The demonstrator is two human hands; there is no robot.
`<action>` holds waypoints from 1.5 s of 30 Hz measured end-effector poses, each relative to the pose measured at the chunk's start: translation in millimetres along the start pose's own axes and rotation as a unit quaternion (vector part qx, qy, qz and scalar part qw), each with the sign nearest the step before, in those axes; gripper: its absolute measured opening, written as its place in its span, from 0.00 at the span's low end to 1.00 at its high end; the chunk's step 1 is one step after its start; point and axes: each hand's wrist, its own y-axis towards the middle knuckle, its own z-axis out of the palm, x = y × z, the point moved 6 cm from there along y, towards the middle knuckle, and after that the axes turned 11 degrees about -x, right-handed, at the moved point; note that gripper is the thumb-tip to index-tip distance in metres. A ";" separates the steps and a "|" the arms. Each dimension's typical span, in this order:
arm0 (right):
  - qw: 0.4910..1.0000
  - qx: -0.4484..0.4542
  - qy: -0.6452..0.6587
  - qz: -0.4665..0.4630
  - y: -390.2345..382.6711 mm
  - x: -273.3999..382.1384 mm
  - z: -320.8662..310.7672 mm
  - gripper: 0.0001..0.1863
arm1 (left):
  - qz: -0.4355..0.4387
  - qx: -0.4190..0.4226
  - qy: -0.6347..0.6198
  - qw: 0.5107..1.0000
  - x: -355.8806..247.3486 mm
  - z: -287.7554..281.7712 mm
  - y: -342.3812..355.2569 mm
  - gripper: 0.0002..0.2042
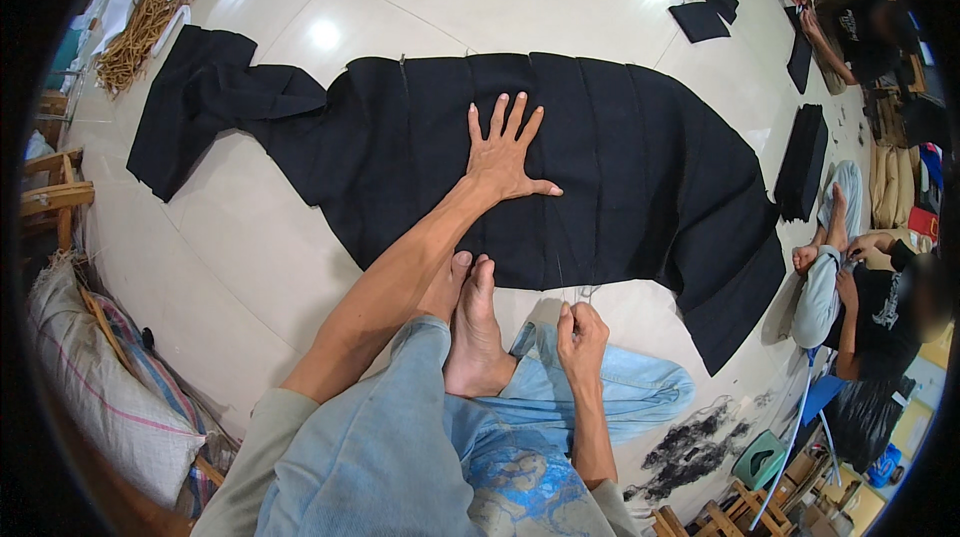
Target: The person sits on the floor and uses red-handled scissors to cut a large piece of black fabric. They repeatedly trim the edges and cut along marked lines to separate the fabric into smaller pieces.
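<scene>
Black runs all along the long cloth (620,167), crossed by fine seam lines, against the glossy cream floor (250,267). I see pale blue jeans (350,437), a greyish shirt (520,487) splashed with bright blue print, and an off-white sack (95,407) with a pink stripe.

a textile workshop: black cloth (620,167), bulging sack (110,377), floor-seated co-workers (882,322)
</scene>
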 end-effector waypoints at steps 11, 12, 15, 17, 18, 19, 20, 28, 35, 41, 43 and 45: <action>0.720 -0.154 0.643 0.210 103.3 22.6 24.3 0.18 | -0.009 0.024 0.023 0.999 0.1 -5.3 -0.7 0.68; 0.627 -0.061 0.753 0.188 126.6 18.0 32.7 0.15 | -0.008 0.026 0.023 0.999 -2.0 -6.2 0.3 0.67; 0.711 0.029 0.663 0.233 166.5 -7.1 59.2 0.14 | -0.005 0.029 0.027 0.999 -5.0 -6.2 1.0 0.67; 0.932 0.008 0.293 0.215 177.8 1.8 48.8 0.15 | -0.002 0.027 0.023 0.999 -7.8 -8.4 1.0 0.67; 0.980 -0.008 0.114 0.162 180.6 8.1 45.2 0.17 | -0.002 0.026 0.023 0.999 -5.8 -8.2 -1.5 0.66; 0.999 -0.022 0.008 0.021 181.7 23.5 47.7 0.18 | 0.001 0.002 0.027 1.000 -1.6 -4.8 -3.0 0.66; 0.987 -0.035 -0.097 -0.121 179.4 39.1 52.3 0.20 | 0.005 -0.023 0.030 0.999 3.5 0.6 -3.7 0.66; 0.973 0.149 -0.166 -0.062 198.7 36.1 77.0 0.11 | -0.007 0.024 0.010 1.000 -2.0 -7.8 -1.2 0.65; 0.947 0.017 0.294 0.125 182.0 19.8 93.7 0.17 | -0.007 0.043 0.023 0.999 -3.2 -8.0 0.2 0.65; 0.854 -0.072 0.420 0.300 130.7 -5.3 99.4 0.18 | 0.002 0.004 0.010 1.000 -0.2 -3.0 -1.5 0.67; 0.848 -0.084 0.415 0.319 113.9 1.3 94.5 0.18 | 0.000 0.002 0.003 1.000 0.7 -4.4 -2.9 0.67; 0.850 -0.103 0.395 0.332 104.9 -4.7 89.2 0.19 | 0.000 0.003 -0.002 1.000 -0.2 -5.3 -2.9 0.67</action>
